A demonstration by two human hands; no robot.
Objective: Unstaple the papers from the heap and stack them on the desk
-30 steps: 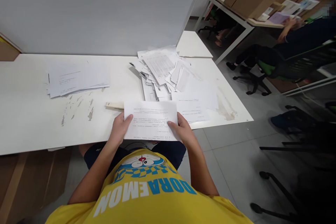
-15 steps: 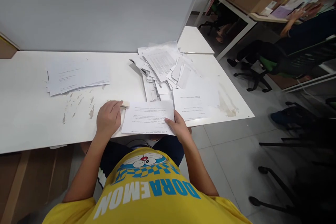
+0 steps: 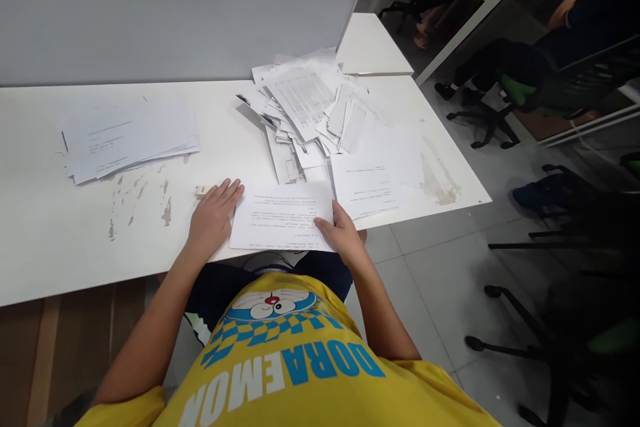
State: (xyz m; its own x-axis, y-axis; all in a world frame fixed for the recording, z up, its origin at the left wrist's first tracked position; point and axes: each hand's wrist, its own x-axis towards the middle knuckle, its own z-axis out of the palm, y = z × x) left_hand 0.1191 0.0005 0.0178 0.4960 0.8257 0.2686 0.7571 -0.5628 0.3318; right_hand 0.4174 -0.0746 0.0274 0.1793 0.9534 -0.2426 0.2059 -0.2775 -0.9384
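A printed sheet of paper (image 3: 280, 217) lies at the table's front edge, near me. My right hand (image 3: 344, 230) pinches its right side, thumb on top and fingers beneath. My left hand (image 3: 214, 219) rests flat with fingers stretched out, the fingertips reaching the sheet's left edge. Just behind that hand sits a small cream-coloured block (image 3: 201, 191), partly hidden by the fingers; its kind is unclear. Another printed sheet (image 3: 367, 180) lies to the right, beyond my right hand.
A messy heap of papers (image 3: 307, 107) covers the table's back right. At the left lies a neater paper stack (image 3: 130, 137). A grey panel (image 3: 175, 7) borders the white table (image 3: 45, 233). Office chairs (image 3: 505, 107) and a seated person are off to the right.
My left hand has let go of the small cream block, which now lies behind it, further left. Its fingers have straightened toward the sheet. My right hand keeps its hold.
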